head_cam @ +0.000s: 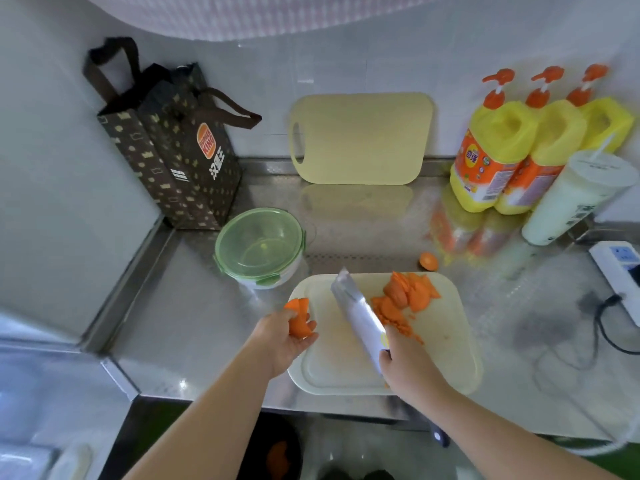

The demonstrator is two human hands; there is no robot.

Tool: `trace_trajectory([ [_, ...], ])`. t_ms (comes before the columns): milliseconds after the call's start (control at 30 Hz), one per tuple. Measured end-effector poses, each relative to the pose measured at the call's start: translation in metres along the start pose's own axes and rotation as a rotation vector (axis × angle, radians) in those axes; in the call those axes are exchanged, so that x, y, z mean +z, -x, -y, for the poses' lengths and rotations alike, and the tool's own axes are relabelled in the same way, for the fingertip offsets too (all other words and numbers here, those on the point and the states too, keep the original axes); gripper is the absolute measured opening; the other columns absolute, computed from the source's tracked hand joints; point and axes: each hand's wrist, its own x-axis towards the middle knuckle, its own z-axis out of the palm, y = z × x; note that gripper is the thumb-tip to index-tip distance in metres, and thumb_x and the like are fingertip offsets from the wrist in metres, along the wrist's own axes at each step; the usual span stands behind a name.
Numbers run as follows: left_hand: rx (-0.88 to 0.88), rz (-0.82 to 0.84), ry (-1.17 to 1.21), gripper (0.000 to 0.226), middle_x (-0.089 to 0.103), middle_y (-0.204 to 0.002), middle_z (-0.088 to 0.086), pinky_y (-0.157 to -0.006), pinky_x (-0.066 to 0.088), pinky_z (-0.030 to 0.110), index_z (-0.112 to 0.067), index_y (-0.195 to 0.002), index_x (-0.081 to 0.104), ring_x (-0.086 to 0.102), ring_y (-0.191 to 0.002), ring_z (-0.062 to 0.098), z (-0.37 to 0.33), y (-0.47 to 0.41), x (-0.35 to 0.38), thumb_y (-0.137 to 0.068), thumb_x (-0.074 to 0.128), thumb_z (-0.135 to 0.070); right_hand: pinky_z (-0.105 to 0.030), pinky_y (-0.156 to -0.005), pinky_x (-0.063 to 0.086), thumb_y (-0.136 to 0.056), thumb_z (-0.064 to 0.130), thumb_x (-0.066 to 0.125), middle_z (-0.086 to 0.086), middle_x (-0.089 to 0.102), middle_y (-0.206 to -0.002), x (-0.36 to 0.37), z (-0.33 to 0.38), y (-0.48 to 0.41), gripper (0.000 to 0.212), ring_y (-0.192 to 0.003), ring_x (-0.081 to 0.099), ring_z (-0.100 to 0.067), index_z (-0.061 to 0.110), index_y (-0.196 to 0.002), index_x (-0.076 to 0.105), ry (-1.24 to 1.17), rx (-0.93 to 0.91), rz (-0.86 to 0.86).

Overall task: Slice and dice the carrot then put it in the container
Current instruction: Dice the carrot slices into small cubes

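On the steel counter lies a pale cutting board (446, 344). My left hand (280, 337) holds a small stack of carrot slices (299, 317) at the board's left edge. My right hand (403, 358) grips a broad cleaver (356, 310), its blade angled up and left over the board. A pile of sliced and diced carrot (405, 296) sits on the board's far right part. A round container with a green clip-on lid (259, 244) stands just beyond the board's left corner, lid on. One carrot end (428, 261) lies on the counter behind the board.
A second cutting board (360, 138) leans on the back wall. A brown paper bag (173, 147) stands at the back left. Three yellow pump bottles (526, 147) and a white cup (575, 199) crowd the back right. A power strip (620, 268) with cable lies far right.
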Motion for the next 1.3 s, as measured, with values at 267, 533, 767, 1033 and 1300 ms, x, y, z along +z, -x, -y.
trace_trajectory([
  [267, 0.04, 0.015, -0.134, 0.029, 0.057, -0.095, 0.011, -0.088, 0.044, 0.042, -0.008, -0.12, 0.048, 0.056, -0.091, 0.024, 0.014, -0.01, -0.003, -0.096, 0.037, 0.004, -0.019, -0.053, 0.03, -0.088, 0.005, 0.042, 0.008, 0.036, -0.061, -0.021, -0.015, 0.004, 0.035, -0.054, 0.035, -0.005, 0.027, -0.116, 0.047, -0.129, -0.122, 0.062],
  [533, 0.078, 0.004, -0.128, 0.035, 0.057, -0.09, 0.009, -0.091, 0.046, 0.04, -0.017, -0.116, 0.054, 0.055, -0.082, 0.022, 0.022, -0.007, -0.01, -0.094, 0.036, 0.005, -0.029, -0.062, 0.033, -0.089, 0.007, 0.039, 0.005, 0.043, -0.062, -0.01, -0.03, 0.024, 0.016, -0.06, 0.042, -0.013, 0.022, -0.083, 0.039, -0.047, -0.135, 0.219],
  [767, 0.183, 0.056, -0.417, 0.025, 0.061, -0.099, 0.004, -0.081, 0.045, 0.031, -0.02, -0.103, 0.056, 0.057, -0.093, 0.02, 0.026, -0.008, -0.003, -0.092, 0.046, 0.0, -0.03, -0.055, 0.028, -0.089, 0.007, 0.04, 0.0, 0.044, -0.066, -0.035, -0.042, 0.007, 0.014, -0.058, 0.036, -0.013, 0.021, -0.085, 0.043, -0.027, -0.069, 0.161],
  [1033, 1.002, 0.117, -1.541, 0.03, 0.059, -0.11, -0.014, -0.093, 0.04, 0.023, -0.025, -0.109, 0.063, 0.046, -0.11, 0.014, 0.038, -0.017, -0.002, -0.089, 0.052, -0.007, -0.02, -0.045, 0.021, -0.086, 0.001, 0.041, 0.003, 0.033, -0.056, -0.052, -0.031, 0.001, 0.034, -0.046, 0.025, -0.009, 0.032, -0.074, 0.036, -0.179, -0.09, 0.07],
  [1300, 0.983, 0.225, -1.807, 0.047, 0.034, -0.14, -0.012, -0.103, 0.035, 0.025, -0.029, -0.127, 0.051, 0.035, -0.129, 0.014, 0.039, -0.016, -0.028, -0.087, 0.049, -0.005, -0.022, -0.046, 0.018, -0.085, -0.001, 0.041, 0.005, 0.03, -0.055, -0.045, -0.027, 0.002, 0.035, -0.046, 0.022, -0.009, 0.026, -0.068, 0.027, -0.18, -0.061, 0.082],
])
